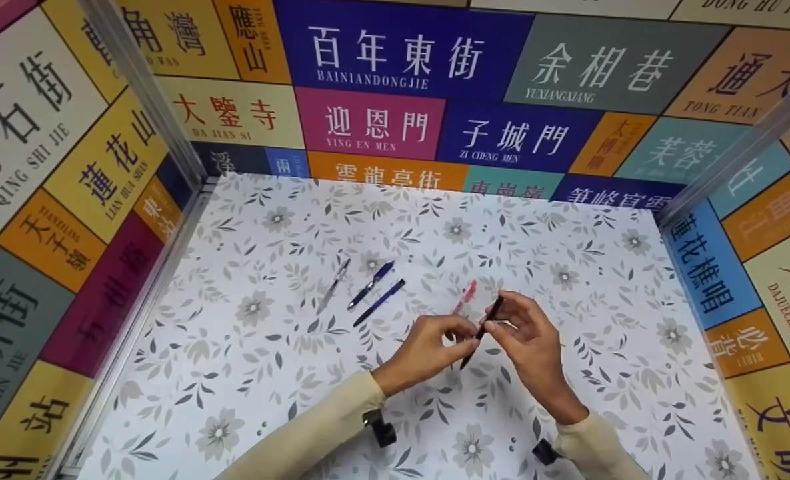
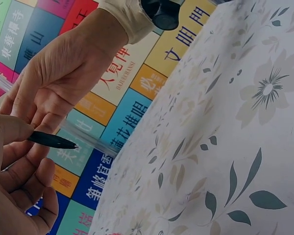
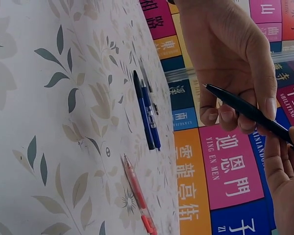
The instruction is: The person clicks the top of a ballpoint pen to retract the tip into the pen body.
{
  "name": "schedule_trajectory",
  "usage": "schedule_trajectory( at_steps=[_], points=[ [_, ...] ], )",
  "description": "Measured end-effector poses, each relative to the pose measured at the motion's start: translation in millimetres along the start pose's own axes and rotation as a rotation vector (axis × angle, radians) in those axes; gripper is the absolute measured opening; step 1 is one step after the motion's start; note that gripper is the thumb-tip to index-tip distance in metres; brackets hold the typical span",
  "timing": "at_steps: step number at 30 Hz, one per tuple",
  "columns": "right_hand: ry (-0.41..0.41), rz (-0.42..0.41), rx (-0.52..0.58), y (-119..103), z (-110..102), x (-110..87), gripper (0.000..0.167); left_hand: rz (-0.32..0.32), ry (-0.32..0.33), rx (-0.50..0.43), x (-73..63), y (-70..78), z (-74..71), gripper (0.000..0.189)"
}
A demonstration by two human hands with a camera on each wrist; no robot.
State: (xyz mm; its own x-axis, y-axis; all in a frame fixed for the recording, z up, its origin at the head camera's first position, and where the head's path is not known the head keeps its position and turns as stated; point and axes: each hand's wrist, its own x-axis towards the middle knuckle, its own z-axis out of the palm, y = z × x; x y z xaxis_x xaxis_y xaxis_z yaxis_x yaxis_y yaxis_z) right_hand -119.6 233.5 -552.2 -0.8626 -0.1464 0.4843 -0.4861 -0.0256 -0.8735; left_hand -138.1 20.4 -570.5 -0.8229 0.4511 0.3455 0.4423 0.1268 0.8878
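A black pen [image 1: 496,308] is held slanted above the table between both hands, its writing tip exposed and pointing down toward the near side. My left hand [image 1: 431,347] pinches it by the lower part with thumb and fingers. Higher up the barrel, my right hand [image 1: 528,343] grips it between thumb and fingers. The right wrist view shows the pen [image 3: 242,106] under the left thumb, with the right fingers [image 3: 279,161] at its other end. Just behind the hands lies a red pen [image 1: 467,295], partly covered by the left hand in the head view.
Left of the hands lie two blue pens [image 1: 372,285] [image 1: 380,302] and a grey, clear-looking pen [image 1: 335,287], roughly side by side. A white floral cloth [image 1: 255,373] covers the table. Panels with coloured street-name signs [image 1: 375,123] stand along the back and both sides.
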Motion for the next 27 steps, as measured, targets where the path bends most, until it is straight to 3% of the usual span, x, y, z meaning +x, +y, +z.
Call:
schedule_trajectory(
  at_steps=[9,27],
  points=[
    [0.011,-0.056,0.05,0.1,1.3,1.2,0.057,-0.003,-0.004,-0.043,0.8,2.6,0.8,0.008],
    [0.042,-0.051,0.006,1.6,1.4,3.4,0.052,-0.029,0.011,-0.099,2.4,4.1,0.8,0.009]
  ],
)
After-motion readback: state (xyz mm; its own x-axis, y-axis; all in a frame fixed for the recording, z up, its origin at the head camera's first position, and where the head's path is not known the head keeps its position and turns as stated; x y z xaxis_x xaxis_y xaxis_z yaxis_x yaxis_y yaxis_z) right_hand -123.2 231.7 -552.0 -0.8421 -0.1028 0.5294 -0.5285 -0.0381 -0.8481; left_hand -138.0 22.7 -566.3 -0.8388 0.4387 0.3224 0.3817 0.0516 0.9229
